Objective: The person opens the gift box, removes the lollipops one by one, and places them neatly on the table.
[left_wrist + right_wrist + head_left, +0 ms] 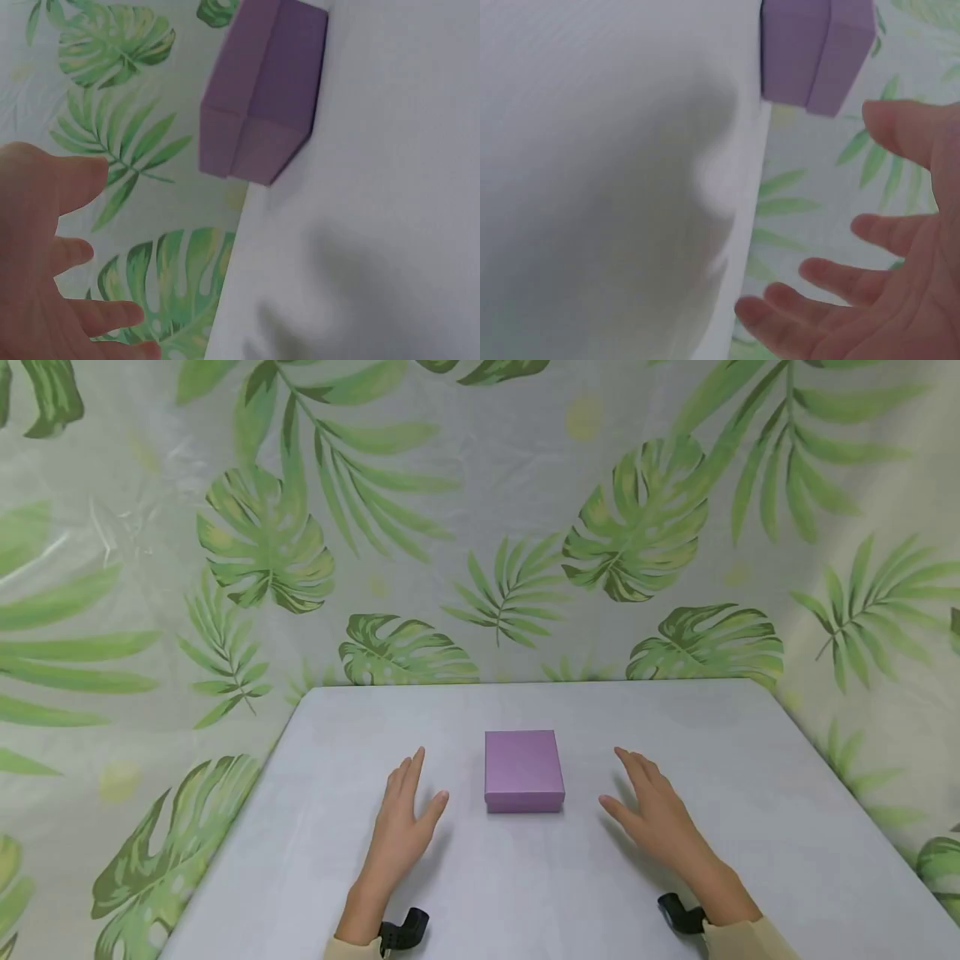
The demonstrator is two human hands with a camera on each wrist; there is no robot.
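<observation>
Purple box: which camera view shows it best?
The head view: the purple box lies wholly in frame, its top and front uncovered. Both wrist views show its sides, but the upper picture edge cuts it off, more so in the right wrist view.

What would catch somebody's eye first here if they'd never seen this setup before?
Most likely the purple box, a strong patch of color near the middle of the white table. Next, the left hand and right hand, open on either side of it without touching. Behind the table, the bold green leaf-printed backdrop also stands out.
</observation>
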